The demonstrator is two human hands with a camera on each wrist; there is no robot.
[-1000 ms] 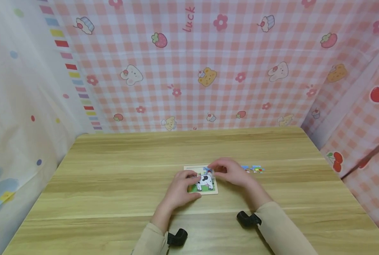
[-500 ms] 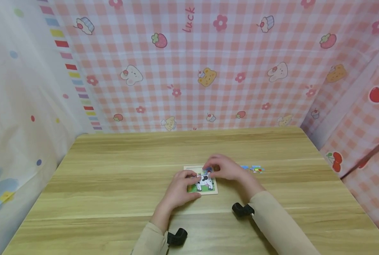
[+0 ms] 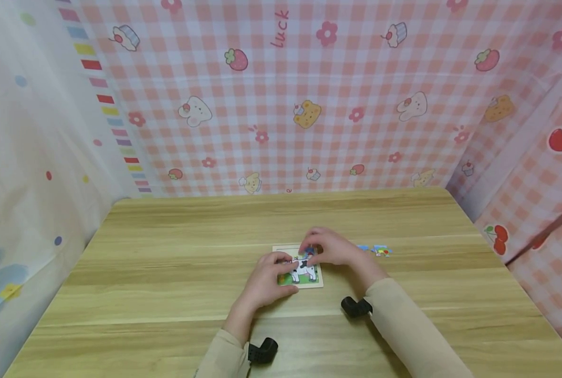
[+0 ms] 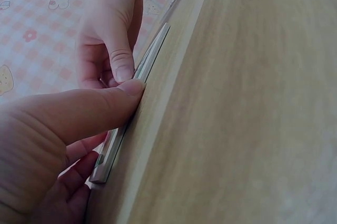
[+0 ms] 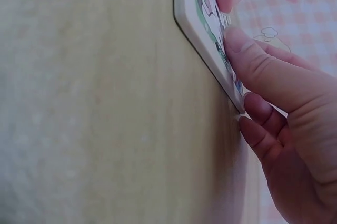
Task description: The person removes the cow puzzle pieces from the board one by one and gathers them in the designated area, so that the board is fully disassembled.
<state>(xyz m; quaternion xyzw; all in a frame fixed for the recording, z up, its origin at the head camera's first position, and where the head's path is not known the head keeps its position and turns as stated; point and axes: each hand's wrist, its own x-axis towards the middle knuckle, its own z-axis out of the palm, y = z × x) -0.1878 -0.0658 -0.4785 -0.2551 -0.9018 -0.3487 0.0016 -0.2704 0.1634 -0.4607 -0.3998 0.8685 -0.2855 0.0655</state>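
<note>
A small cow jigsaw puzzle [image 3: 303, 272] in a pale wooden frame lies flat near the middle of the table. My left hand [image 3: 264, 281] grips it from the left, thumb at the near edge and fingers over the picture's left part. From the other side, my right hand [image 3: 336, 249] reaches over the upper right corner. Its thumb and fingers are bent around a blue and red puzzle piece [image 3: 310, 252] there, mostly hidden by the fingers. The right wrist view shows the right thumb [image 5: 263, 68] on the picture and other fingertips at the frame's edge.
Loose blue puzzle pieces lie right of the frame, one with yellow and red [image 3: 383, 251], another partly behind the right hand. A wood-grain table [image 3: 167, 252] reaches back to a pink checked curtain [image 3: 271, 147]. Black wrist cameras [image 3: 263, 350] sit at both sleeves.
My right hand has moved slightly left and farther over the frame's upper right corner, its fingers coming down on the picture. The left hand and the frame have stayed in place.
</note>
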